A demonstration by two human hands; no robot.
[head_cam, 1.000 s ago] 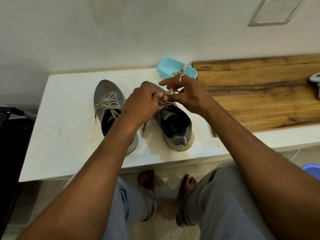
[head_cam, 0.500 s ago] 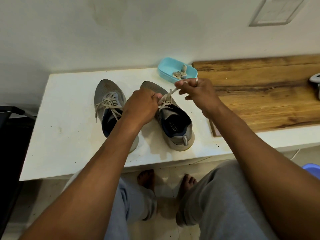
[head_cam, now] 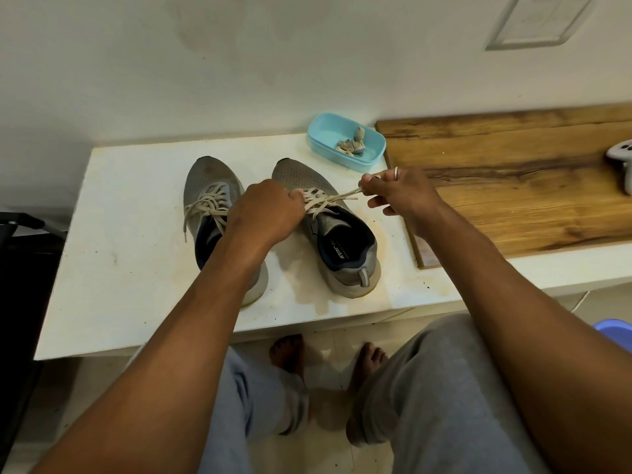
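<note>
Two grey sneakers stand side by side on the white table (head_cam: 113, 268), toes toward the wall. The right sneaker (head_cam: 342, 248) has cream laces (head_cam: 325, 200) across its tongue. My left hand (head_cam: 266, 213) is curled over the laces at their left side and grips them there. My right hand (head_cam: 400, 193) pinches one lace end and holds it pulled taut to the right of the shoe. The left sneaker (head_cam: 205, 189) has loosely tied laces, and my left forearm covers its heel.
A light blue plastic tub (head_cam: 328, 131) with small grey lumps in it sits behind the shoes by the wall. A wooden board (head_cam: 513, 186) lies on the table to the right, with a grey object (head_cam: 622, 165) at its far edge. My bare feet are below the table edge.
My right hand has drawn the lace end out to the right, away from the left hand, and the lace now runs taut. My left hand has stayed on the shoe.
</note>
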